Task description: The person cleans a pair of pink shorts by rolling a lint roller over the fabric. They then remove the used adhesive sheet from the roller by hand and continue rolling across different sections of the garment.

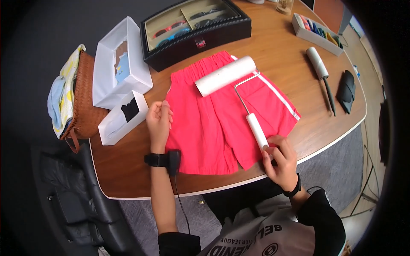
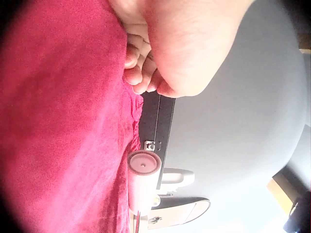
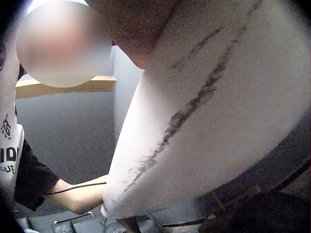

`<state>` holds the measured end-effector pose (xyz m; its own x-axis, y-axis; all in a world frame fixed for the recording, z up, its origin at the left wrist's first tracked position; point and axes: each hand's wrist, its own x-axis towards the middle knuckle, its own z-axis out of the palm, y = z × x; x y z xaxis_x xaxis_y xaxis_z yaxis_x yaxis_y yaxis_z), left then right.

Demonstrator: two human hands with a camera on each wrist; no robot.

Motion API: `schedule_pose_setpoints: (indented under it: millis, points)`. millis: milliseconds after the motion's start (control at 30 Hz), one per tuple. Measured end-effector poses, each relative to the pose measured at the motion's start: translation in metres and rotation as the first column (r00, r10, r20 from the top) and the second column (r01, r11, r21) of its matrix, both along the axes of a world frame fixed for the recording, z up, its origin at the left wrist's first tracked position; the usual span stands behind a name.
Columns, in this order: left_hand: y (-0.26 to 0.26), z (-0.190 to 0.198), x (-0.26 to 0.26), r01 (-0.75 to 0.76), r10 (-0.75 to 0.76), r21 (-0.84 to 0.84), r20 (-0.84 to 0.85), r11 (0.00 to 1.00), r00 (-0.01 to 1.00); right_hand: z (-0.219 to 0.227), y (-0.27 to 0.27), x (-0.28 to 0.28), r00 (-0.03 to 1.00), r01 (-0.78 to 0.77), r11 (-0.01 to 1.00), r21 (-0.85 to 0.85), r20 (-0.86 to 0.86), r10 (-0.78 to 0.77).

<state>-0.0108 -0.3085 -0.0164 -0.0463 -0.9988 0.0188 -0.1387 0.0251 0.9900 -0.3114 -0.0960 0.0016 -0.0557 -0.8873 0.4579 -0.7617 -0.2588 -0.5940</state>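
Note:
Pink shorts with a white side stripe lie flat on the wooden table. Across their upper part rests a white lint roller, its wire frame leading down to a white handle. My right hand grips the handle's lower end. Beside the shorts' left edge is my left hand, fingers loosely curled. The left wrist view shows those fingers by the pink fabric, with the roller's end beyond. A pale, dark-streaked surface fills much of the right wrist view.
A glasses case stands behind the shorts. White boxes and a woven basket are at left. At right lie a smaller roller, a black pouch and a box of colourful rolled items. A cable hangs from the left wrist.

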Motion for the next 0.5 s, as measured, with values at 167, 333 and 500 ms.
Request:
schedule_pose_setpoints:
  millis: [167, 333, 500]
  points:
    - [0.0006, 0.0046, -0.0011, -0.010, 0.010, 0.022, 0.002, 1.000, 1.000, -0.0033, -0.0028, -0.0004, 1.000, -0.015, 1.000, -0.022, -0.017, 0.014]
    - [-0.0029, 0.0029, -0.0024, -0.029, 0.029, 0.036, -0.001, 0.999, 1.000, -0.0003, -0.0031, -0.0025, 0.999, -0.014, 1.000, -0.018, -0.029, 0.014]
    - [-0.0021, 0.0025, -0.0020, -0.022, 0.022, 0.037, -0.001, 0.999, 1.000, 0.0012, -0.0025, -0.0032, 0.999, -0.019, 1.000, -0.024, -0.045, 0.018]
